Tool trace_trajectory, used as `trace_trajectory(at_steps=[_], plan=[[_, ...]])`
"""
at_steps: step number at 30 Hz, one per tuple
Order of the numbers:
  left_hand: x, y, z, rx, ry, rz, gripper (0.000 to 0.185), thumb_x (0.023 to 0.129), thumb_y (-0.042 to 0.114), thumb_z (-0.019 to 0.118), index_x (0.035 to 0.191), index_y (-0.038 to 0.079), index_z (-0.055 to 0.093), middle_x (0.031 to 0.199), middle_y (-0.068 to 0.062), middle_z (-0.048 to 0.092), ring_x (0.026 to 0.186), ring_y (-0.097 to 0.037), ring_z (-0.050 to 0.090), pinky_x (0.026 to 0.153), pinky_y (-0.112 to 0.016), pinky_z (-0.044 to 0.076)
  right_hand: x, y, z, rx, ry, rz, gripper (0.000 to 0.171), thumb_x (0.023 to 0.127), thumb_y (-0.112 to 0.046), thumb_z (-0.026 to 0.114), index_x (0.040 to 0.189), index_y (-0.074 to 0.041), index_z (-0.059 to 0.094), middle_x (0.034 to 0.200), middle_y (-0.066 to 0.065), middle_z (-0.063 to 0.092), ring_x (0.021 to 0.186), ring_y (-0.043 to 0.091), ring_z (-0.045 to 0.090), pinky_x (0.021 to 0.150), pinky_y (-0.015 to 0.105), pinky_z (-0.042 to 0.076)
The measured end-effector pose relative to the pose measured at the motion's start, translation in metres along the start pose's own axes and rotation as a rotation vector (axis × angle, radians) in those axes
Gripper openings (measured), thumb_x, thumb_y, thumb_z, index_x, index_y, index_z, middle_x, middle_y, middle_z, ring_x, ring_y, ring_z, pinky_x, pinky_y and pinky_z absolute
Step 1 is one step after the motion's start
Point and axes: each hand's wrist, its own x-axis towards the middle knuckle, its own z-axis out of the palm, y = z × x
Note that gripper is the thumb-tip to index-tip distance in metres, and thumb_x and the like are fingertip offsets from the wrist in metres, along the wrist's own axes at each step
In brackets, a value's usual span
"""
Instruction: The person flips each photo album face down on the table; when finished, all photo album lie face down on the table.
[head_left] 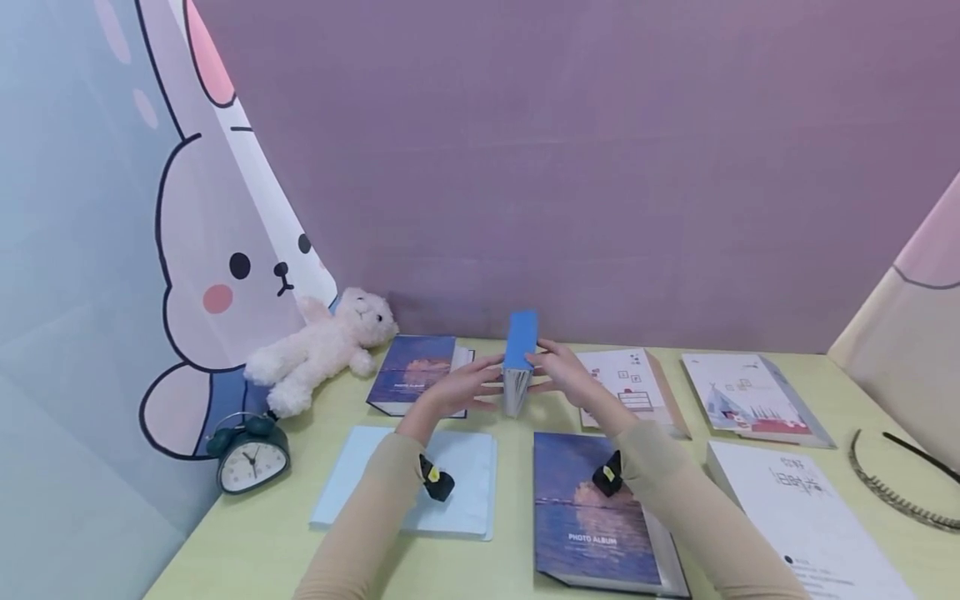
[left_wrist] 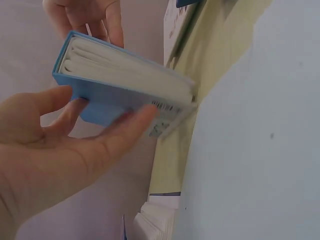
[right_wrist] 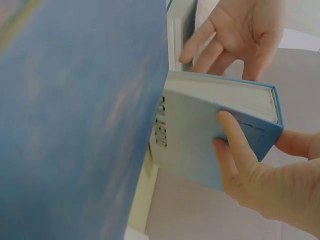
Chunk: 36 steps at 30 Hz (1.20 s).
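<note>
Nearest the camera, at the lower centre of the head view, a dark photo album [head_left: 596,508] with a sunset cover lay flat on the yellow-green bench [head_left: 517,533]. A pale blue book [head_left: 408,479] lay flat at lower left of centre, partly covered by the left forearm. A white booklet [head_left: 813,521] with printed script was seen at lower right, and a dark headband [head_left: 896,487] at the far right edge.

In the middle of the frame a small blue album [head_left: 519,362] was held upright on its lower edge on the bench, spine up, pages facing the camera. It was pressed between both hands. The left hand [head_left: 457,390] was laid on its left cover with fingers nearly straight and only lightly bent; in the left wrist view the left-hand fingers [left_wrist: 125,132] were spread along the cover near a barcode. The right hand [head_left: 564,375] was set against the right cover, fingers mostly extended, with the thumb [right_wrist: 235,137] pressed flat on the cover in the right wrist view. No closed grip was seen on either side.

Further back, a second sunset-cover album [head_left: 416,371] lay flat left of the hands, a white illustrated book [head_left: 630,387] just right of them, and another white book [head_left: 750,400] further right. An alarm clock [head_left: 251,454] stood at the left, with a plush toy [head_left: 322,346] behind it. A purple wall [head_left: 562,167] and a rabbit-print curtain [head_left: 150,208] closed the background.
</note>
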Motion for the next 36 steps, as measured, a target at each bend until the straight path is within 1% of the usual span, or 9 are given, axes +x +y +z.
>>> trace_trajectory(at_steps=[4,10,12,15,17,19,24,30,36], plan=[[0.001,-0.002,0.002,0.071,-0.008,-0.012,0.048,0.103,0.029,0.035,0.15,0.027,0.024,0.157,-0.012,0.013,0.141,-0.044,0.014,0.107,-0.063,0.027,-0.002,0.003,-0.004,-0.014,-0.011,0.009,0.056,0.1,-0.015,0.04,0.148,0.002,0.016,0.141,0.029,0.036,0.124,0.043,0.044,0.099,0.055,0.043],[-0.002,0.0,0.004,0.134,-0.056,-0.048,0.049,0.102,0.033,0.036,0.149,0.034,0.022,0.158,-0.009,0.008,0.138,-0.045,0.023,0.106,-0.062,0.03,-0.003,0.004,-0.01,-0.118,-0.028,0.005,0.068,0.096,-0.031,0.053,0.145,0.004,0.023,0.14,0.029,0.038,0.125,0.042,0.044,0.094,0.051,0.048],[-0.002,0.0,0.005,0.149,-0.062,-0.055,0.05,0.102,0.035,0.037,0.149,0.031,0.023,0.158,-0.009,0.01,0.138,-0.043,0.025,0.106,-0.06,0.032,-0.005,0.003,-0.013,-0.158,-0.038,0.005,0.07,0.093,-0.031,0.057,0.145,0.004,0.025,0.139,0.029,0.039,0.124,0.042,0.046,0.093,0.05,0.049],[0.0,-0.003,0.003,0.183,-0.067,-0.069,0.051,0.101,0.036,0.039,0.149,0.022,0.028,0.157,-0.01,0.018,0.139,-0.038,0.026,0.105,-0.058,0.034,-0.007,0.002,-0.017,-0.21,-0.045,0.011,0.069,0.092,-0.029,0.058,0.144,0.005,0.027,0.137,0.03,0.041,0.121,0.041,0.048,0.092,0.048,0.05],[0.0,-0.006,0.0,0.198,-0.067,-0.081,0.052,0.101,0.036,0.039,0.147,0.014,0.031,0.155,-0.012,0.023,0.139,-0.036,0.027,0.105,-0.057,0.035,-0.007,0.003,-0.02,-0.213,-0.044,0.023,0.068,0.092,-0.027,0.059,0.143,0.006,0.028,0.136,0.03,0.043,0.121,0.04,0.049,0.093,0.048,0.049],[-0.001,-0.009,-0.002,0.198,-0.06,-0.096,0.051,0.101,0.034,0.04,0.146,0.009,0.034,0.153,-0.012,0.026,0.14,-0.035,0.026,0.106,-0.055,0.035,-0.007,0.007,-0.023,-0.221,-0.05,0.037,0.067,0.092,-0.026,0.058,0.142,0.007,0.029,0.134,0.029,0.045,0.119,0.039,0.051,0.095,0.048,0.049],[-0.003,-0.014,-0.005,0.178,-0.042,-0.109,0.05,0.101,0.031,0.04,0.144,0.006,0.036,0.154,-0.014,0.025,0.14,-0.038,0.022,0.109,-0.05,0.033,-0.006,0.013,-0.026,-0.231,-0.061,0.087,0.066,0.092,-0.027,0.059,0.14,0.01,0.031,0.128,0.027,0.051,0.112,0.034,0.057,0.097,0.047,0.047],[-0.004,-0.015,-0.006,0.198,-0.011,-0.117,0.052,0.101,0.03,0.041,0.144,0.001,0.034,0.151,-0.018,0.029,0.138,-0.037,0.028,0.108,-0.048,0.037,-0.004,0.017,-0.029,-0.262,-0.073,0.118,0.063,0.092,-0.027,0.059,0.136,0.011,0.036,0.123,0.025,0.055,0.104,0.028,0.06,0.096,0.046,0.048],[-0.003,-0.016,-0.008,0.175,0.002,-0.119,0.05,0.102,0.026,0.04,0.144,0.001,0.032,0.151,-0.018,0.028,0.139,-0.035,0.027,0.107,-0.046,0.038,-0.004,0.018,-0.031,-0.238,-0.105,0.15,0.047,0.092,-0.019,0.057,0.123,0.014,0.046,0.114,0.022,0.056,0.102,0.027,0.058,0.096,0.045,0.048]])
